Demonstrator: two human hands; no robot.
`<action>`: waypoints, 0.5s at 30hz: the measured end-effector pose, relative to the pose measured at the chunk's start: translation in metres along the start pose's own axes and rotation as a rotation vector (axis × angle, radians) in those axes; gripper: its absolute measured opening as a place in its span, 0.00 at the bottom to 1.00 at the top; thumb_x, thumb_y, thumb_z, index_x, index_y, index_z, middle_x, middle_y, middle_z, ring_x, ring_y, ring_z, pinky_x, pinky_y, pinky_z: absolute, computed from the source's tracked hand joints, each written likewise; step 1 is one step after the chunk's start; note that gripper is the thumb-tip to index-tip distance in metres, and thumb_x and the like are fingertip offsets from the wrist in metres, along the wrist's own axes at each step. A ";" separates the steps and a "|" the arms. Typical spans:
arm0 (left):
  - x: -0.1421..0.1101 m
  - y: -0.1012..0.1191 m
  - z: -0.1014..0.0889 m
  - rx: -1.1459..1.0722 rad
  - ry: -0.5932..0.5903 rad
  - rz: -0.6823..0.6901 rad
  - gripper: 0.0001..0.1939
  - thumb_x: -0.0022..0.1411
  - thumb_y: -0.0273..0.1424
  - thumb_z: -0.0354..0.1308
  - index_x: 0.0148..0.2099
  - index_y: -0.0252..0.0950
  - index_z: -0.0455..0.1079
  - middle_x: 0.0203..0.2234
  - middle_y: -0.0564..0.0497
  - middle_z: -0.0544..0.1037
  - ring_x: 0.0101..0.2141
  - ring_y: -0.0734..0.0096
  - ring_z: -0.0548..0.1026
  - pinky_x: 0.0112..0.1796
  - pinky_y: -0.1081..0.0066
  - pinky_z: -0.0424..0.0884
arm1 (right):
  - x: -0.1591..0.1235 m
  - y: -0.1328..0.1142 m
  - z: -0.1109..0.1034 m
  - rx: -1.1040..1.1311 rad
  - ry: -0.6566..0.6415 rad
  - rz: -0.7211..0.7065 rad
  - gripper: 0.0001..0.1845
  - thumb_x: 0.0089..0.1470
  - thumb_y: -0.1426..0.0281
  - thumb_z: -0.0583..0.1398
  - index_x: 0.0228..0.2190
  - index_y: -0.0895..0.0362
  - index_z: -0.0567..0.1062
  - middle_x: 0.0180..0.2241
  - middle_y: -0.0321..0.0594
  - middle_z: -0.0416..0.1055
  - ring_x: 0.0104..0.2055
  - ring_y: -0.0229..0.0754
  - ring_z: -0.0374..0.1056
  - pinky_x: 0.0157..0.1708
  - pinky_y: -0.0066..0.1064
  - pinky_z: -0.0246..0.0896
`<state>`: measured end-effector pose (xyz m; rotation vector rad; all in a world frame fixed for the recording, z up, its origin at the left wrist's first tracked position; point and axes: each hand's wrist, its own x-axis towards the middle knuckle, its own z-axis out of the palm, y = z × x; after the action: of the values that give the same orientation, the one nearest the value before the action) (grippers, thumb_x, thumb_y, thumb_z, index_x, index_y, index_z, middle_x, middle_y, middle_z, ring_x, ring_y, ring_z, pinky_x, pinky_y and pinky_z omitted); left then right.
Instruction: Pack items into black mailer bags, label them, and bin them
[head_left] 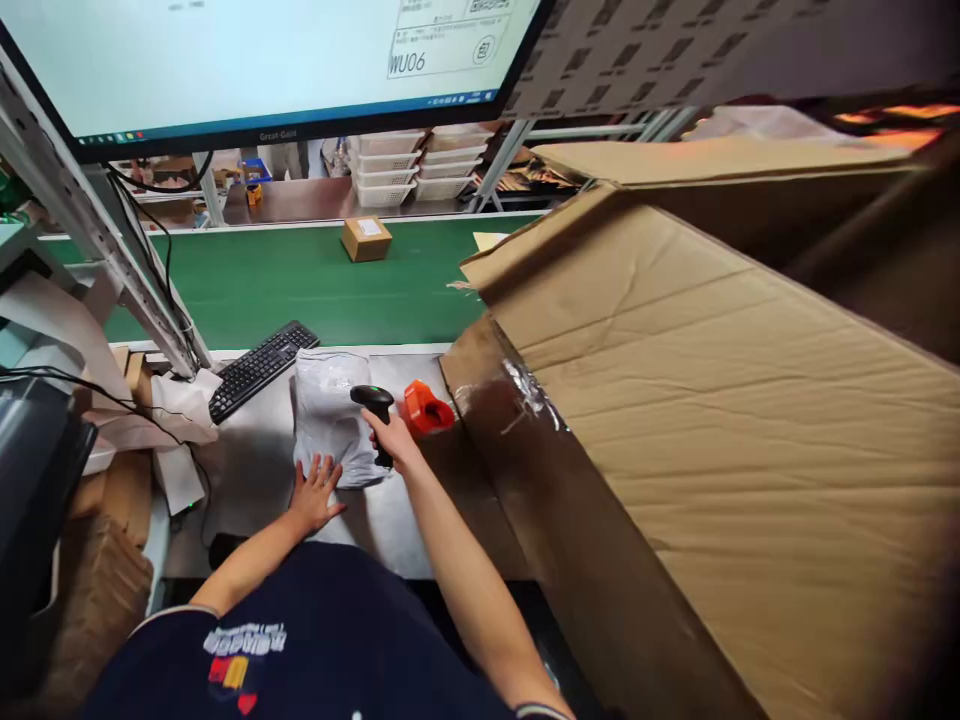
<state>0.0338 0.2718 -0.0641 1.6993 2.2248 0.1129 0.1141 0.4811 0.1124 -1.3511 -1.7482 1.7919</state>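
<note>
Head view: white packet flat on the metal table, roughly straight ahead of the torso. Long axis runs away from the body, near end angled a bit right. Right hand is wrapped around the grip of a black scanner; scanner nose sits over the packet's right side, pointing left across it. Printed patch on the packet is just left of the nose; gap in height can't be judged. Left hand is palm down, fingers spread, nothing gripped, fingertips at the near-left edge, apparently touching. Packet lies ahead of the left hand, ahead-left of the right. Right hand is nearer the print. Keyboard just left of packet, orange plastic piece right.
</note>
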 end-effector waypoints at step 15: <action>-0.001 0.008 -0.020 -0.150 -0.029 0.029 0.47 0.70 0.55 0.51 0.80 0.39 0.42 0.78 0.38 0.39 0.76 0.34 0.37 0.69 0.26 0.36 | -0.023 -0.012 -0.022 -0.110 0.200 -0.049 0.27 0.42 0.49 0.65 0.37 0.54 0.72 0.27 0.39 0.74 0.31 0.49 0.74 0.33 0.39 0.72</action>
<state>0.0347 0.2761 -0.0433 1.6428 2.1141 0.2537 0.1380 0.4801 0.1360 -1.4610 -1.7765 1.4985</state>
